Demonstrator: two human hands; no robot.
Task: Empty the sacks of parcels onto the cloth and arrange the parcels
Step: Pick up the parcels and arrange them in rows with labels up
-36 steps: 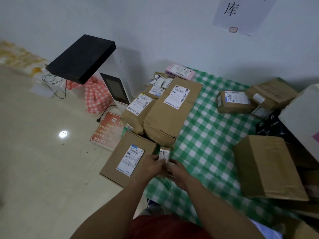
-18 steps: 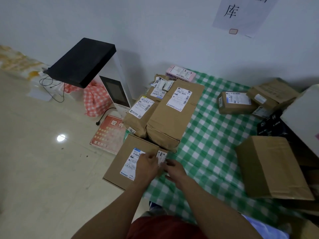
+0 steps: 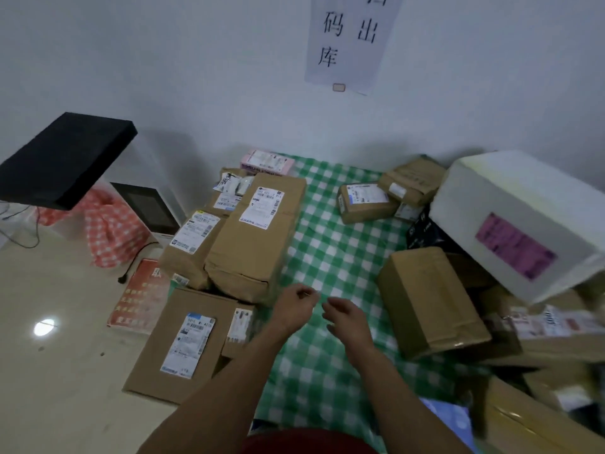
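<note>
The room is dim and bluish under soft overhead light, with one round glare spot [image 3: 44,327] on the floor [image 3: 65,388] at left. A faint shadow lies on the wall [image 3: 196,93] behind the stand [image 3: 65,158]. Focus is soft throughout, the boxes [image 3: 540,404] at near right smear with blur, and lines bend at the edges.

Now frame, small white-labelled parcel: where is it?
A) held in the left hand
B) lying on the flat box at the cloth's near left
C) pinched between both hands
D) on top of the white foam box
B: the small parcel lies on the right edge of the flat box, while the left hand and right hand hover over the checked cloth, holding nothing.
</note>
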